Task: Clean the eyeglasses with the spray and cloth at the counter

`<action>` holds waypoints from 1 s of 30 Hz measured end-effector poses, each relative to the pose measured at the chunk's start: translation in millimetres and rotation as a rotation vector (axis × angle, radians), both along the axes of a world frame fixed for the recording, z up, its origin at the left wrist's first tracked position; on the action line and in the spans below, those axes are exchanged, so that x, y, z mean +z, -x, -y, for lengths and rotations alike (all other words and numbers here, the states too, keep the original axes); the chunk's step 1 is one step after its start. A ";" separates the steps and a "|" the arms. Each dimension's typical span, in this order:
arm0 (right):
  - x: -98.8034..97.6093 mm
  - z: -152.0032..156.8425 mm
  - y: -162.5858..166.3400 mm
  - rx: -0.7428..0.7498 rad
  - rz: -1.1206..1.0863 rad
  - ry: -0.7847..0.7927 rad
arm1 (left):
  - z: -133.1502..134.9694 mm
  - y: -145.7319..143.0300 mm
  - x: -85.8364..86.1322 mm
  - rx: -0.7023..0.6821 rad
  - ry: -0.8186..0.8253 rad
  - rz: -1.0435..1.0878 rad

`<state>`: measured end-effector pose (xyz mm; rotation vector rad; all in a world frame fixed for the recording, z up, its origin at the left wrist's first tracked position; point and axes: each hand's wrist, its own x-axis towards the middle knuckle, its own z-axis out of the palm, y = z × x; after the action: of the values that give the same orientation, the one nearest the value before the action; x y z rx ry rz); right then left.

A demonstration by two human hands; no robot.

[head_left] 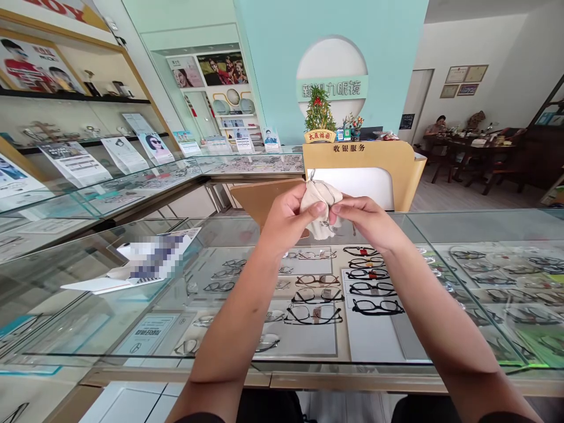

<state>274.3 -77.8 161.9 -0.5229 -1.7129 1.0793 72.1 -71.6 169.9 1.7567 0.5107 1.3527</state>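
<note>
Both hands are raised over the glass display counter point(211, 235), close together around a bunched beige cloth point(318, 202). My left hand point(286, 217) is closed on the cloth, its thumb pressed flat across the front. From the right, my right hand point(363, 216) pinches the cloth's edge between thumb and fingers. A thin dark wire-like piece sticks out at the top of the cloth, like part of an eyeglass frame. The cloth and fingers hide the rest of it. Beneath the glass lie rows of eyeglasses point(376, 306), below and between my forearms.
A folded printed card stand point(141, 264) rests on the counter at left. Another glass case point(259, 164) runs along the back left. Beyond the counter stand a brown chair back point(251, 197) and a yellow cashier desk point(405, 176). At far right a person point(438, 126) sits by a table.
</note>
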 end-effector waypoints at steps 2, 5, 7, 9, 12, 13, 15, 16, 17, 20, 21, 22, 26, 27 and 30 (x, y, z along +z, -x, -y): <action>-1.6 3.2 7.0 0.073 -0.006 0.029 | 3.7 -11.9 -3.7 0.084 -0.054 0.097; -4.2 6.9 16.5 0.179 0.002 0.055 | 5.5 -22.7 -9.6 0.283 -0.108 0.253; -4.3 7.6 17.8 0.181 -0.003 0.065 | 2.6 -18.8 -10.3 0.334 -0.115 0.257; -2.2 7.4 14.0 0.133 -0.032 0.088 | -2.1 -9.0 -8.1 0.253 -0.103 0.169; 2.7 6.8 5.1 0.076 -0.073 0.139 | -6.1 -0.3 -4.6 0.071 -0.062 0.038; 3.8 6.9 3.4 0.075 -0.081 0.158 | -5.5 -1.7 -4.6 0.039 -0.064 0.033; 4.3 7.8 3.5 0.088 -0.091 0.192 | -1.9 -10.5 -6.5 0.051 -0.098 0.097; 3.8 8.7 5.3 0.103 -0.092 0.205 | 0.8 -16.4 -8.1 0.085 -0.117 0.144; 2.9 9.7 7.8 0.122 -0.088 0.211 | 3.5 -21.8 -9.7 0.128 -0.130 0.187; 0.6 12.5 15.2 0.173 -0.056 0.195 | 8.2 -28.6 -11.9 0.259 -0.143 0.251; 0.4 13.0 16.2 0.178 -0.050 0.182 | 7.8 -26.7 -11.3 0.289 -0.151 0.254; 0.6 13.1 15.9 0.172 -0.050 0.170 | 6.3 -23.1 -10.2 0.304 -0.154 0.247; 3.4 9.8 7.3 0.118 -0.084 0.179 | -2.8 -5.8 -4.6 0.169 -0.087 0.127; 3.7 8.6 5.5 0.111 -0.094 0.194 | -3.9 -4.3 -4.1 0.113 -0.063 0.093; 1.9 7.3 6.7 0.121 -0.131 0.224 | -2.0 -10.4 -6.6 0.055 -0.055 0.104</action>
<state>267.5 -85.1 163.9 -0.4805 -1.5342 1.3727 82.5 -69.6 163.3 1.7167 0.4708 1.5009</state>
